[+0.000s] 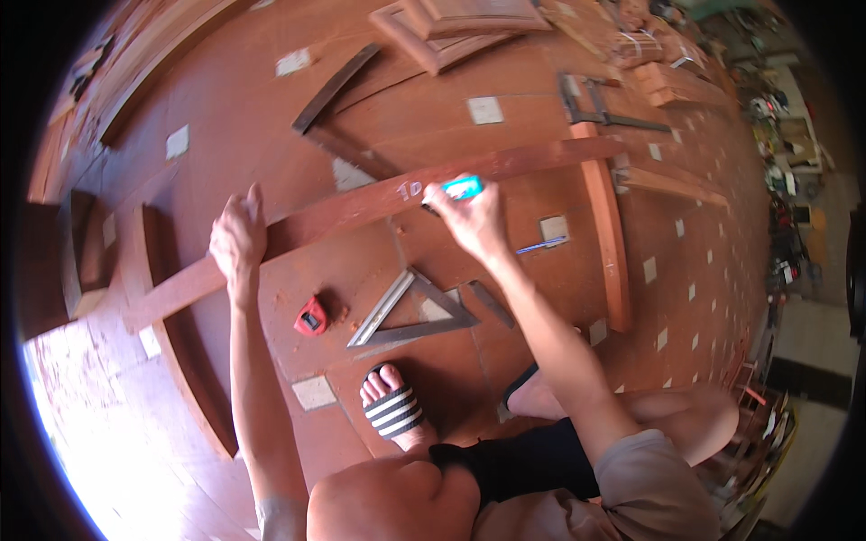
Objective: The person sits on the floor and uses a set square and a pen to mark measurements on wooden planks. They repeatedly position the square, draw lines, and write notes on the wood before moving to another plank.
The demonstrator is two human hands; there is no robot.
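A long reddish-brown wooden beam (352, 209) lies across two other pieces of wood, slanting up to the right. White handwritten marks show on its face near the middle. My left hand (237, 236) grips the beam towards its left end, fingers over the far edge. Just right of the marks, my right hand (471, 216) is closed around a small bright blue object (463, 187), held at the beam's face; its exact kind is unclear. Nearer me on the floor are a red tape measure (312, 316), a metal triangle square (397, 334) and a blue pen (541, 244).
Supporting the beam are a left timber (194, 388) and a right timber (606, 243). A bar clamp (622, 119) sits at the right timber's far end. Wooden panels (469, 18) and stacked wood (681, 86) lie farther off. My sandalled foot (392, 406) rests behind the square.
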